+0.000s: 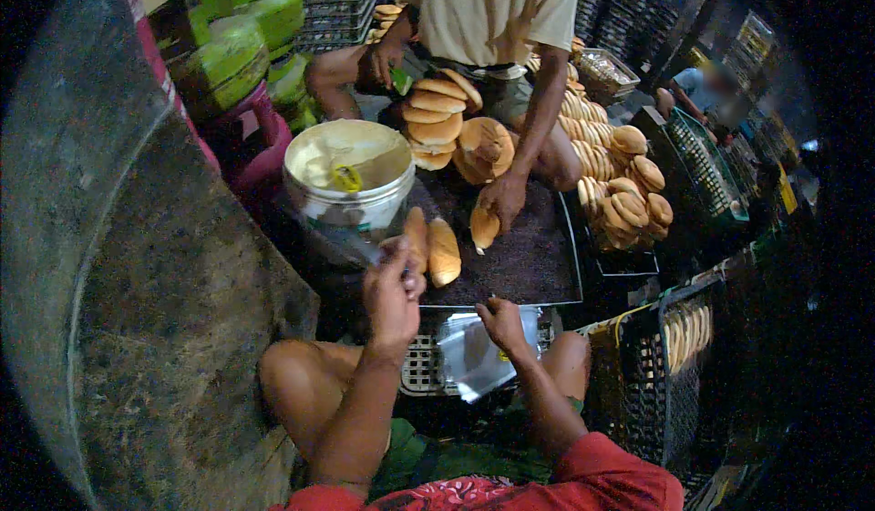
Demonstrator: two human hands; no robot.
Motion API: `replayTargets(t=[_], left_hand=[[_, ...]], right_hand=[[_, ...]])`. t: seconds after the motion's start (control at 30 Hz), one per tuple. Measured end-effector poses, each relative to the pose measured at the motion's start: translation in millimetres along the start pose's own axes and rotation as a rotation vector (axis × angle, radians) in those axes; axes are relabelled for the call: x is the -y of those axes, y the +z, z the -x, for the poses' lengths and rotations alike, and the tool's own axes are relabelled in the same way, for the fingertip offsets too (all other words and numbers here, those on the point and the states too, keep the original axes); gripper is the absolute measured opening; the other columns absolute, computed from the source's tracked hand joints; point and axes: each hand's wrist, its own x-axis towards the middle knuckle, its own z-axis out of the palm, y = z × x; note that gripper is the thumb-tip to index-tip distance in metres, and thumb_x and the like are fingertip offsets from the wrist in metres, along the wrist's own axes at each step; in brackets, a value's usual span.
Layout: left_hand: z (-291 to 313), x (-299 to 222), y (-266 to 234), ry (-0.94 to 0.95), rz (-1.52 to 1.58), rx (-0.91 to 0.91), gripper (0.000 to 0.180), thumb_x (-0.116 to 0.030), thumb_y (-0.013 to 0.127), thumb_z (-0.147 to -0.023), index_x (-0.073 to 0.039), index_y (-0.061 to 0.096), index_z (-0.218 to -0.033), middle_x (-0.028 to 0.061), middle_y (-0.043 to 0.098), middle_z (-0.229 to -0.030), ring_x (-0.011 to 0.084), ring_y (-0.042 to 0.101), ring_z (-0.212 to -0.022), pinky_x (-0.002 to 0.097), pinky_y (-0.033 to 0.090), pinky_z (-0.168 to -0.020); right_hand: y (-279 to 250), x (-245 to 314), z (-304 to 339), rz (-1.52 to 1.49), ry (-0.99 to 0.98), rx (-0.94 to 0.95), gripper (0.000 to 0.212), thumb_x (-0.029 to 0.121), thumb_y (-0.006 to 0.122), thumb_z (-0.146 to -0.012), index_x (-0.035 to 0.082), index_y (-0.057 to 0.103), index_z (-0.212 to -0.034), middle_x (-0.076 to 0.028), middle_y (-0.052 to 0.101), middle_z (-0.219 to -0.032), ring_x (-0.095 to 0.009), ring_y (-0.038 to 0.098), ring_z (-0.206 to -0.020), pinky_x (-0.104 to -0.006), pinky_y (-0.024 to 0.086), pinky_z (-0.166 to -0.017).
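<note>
My left hand (pixel 394 297) is closed round the handle of a flat-bladed spreader (pixel 351 242), blurred, in front of the white bucket (pixel 351 192). Pale cream coats the inside of that bucket, and a small yellow thing sits in it. Two long bread rolls (pixel 444 252) lie on the dark tray (pixel 538 278) just beyond my left hand. My right hand (pixel 504 324) is closed above a stack of clear plastic bags (pixel 478 356); whatever its fingers hold is hidden. Across the tray, a co-worker's hand (pixel 503 199) grips another bread roll (pixel 484 228).
Buns (pixel 435 119) are piled at the tray's far side. More bread (pixel 620 183) stands in rows to the right. Green gas cylinders (pixel 232 64) and a pink one (pixel 260 133) flank the far left. A crate (pixel 674 356) with bread is at my right; another person sits far right.
</note>
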Motion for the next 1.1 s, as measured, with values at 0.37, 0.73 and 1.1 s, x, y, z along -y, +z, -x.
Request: replayTargets(t=[0.37, 0.73, 1.1], left_hand=[[-8, -3, 1, 0.088, -0.046, -0.119, 0.010, -0.017, 0.066, -0.092, -0.009, 0.060, -0.091, -0.0032, 0.054, -0.069, 0.0039, 0.041, -0.051, 0.0192, 0.029, -0.043], [-5, 16, 4, 0.067, -0.101, -0.037, 0.021, -0.026, 0.060, -0.097, -0.008, 0.059, -0.087, -0.0016, 0.055, -0.066, 0.0070, 0.045, -0.049, 0.0213, 0.031, -0.043], [-48, 112, -41, -0.124, -0.023, -0.163, 0.017, -0.024, 0.069, -0.090, -0.012, 0.059, -0.097, -0.0016, 0.060, -0.082, 0.0070, 0.052, -0.062, 0.0219, 0.036, -0.044]], right_hand=[[3, 121, -63, 0.195, -0.126, -0.312, 0.046, 0.030, 0.070, -0.082, 0.010, 0.049, -0.118, -0.014, 0.057, -0.106, -0.035, 0.061, -0.097, -0.0468, 0.055, -0.071], [-10, 90, -194, 0.400, 0.170, 0.056, 0.053, 0.039, 0.069, -0.080, 0.005, 0.055, -0.118, -0.020, 0.067, -0.108, -0.035, 0.067, -0.100, -0.0467, 0.054, -0.080], [-4, -108, -110, -0.561, 0.427, -0.100, 0.056, 0.039, 0.080, -0.077, -0.006, 0.065, -0.106, -0.014, 0.069, -0.094, -0.020, 0.066, -0.075, -0.0326, 0.052, -0.063]])
